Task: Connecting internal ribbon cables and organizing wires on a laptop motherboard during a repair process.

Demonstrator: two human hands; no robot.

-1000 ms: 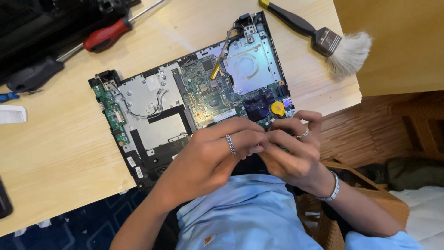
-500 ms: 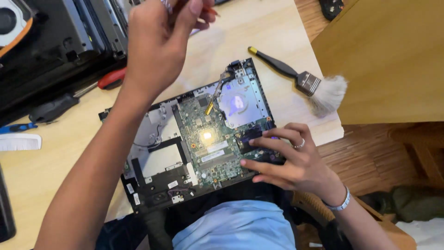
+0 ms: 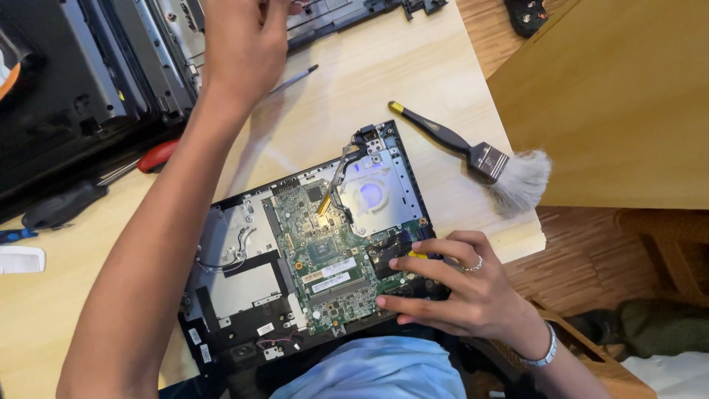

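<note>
An opened laptop base (image 3: 221, 295) lies on the wooden table, showing its green circuit board (image 3: 325, 258) and a silver fan (image 3: 369, 196). My right hand (image 3: 458, 288) rests on its near right corner, fingers spread over the board's edge and thumb along the front rim. My left hand (image 3: 244, 44) reaches far across the table toward black laptop parts (image 3: 74, 89), apart from the base. Its fingertips are cut off by the top edge, so what they hold is hidden.
A black-handled brush (image 3: 480, 159) lies to the right of the base. A red-handled screwdriver (image 3: 159, 155), a black-handled one (image 3: 63, 207) and a thin metal tool (image 3: 295, 77) lie on the table. A wooden cabinet (image 3: 613, 96) stands at the right.
My left hand has lifted off the base's near right corner and reached to the far side of the table. My right hand has stayed on that corner.
</note>
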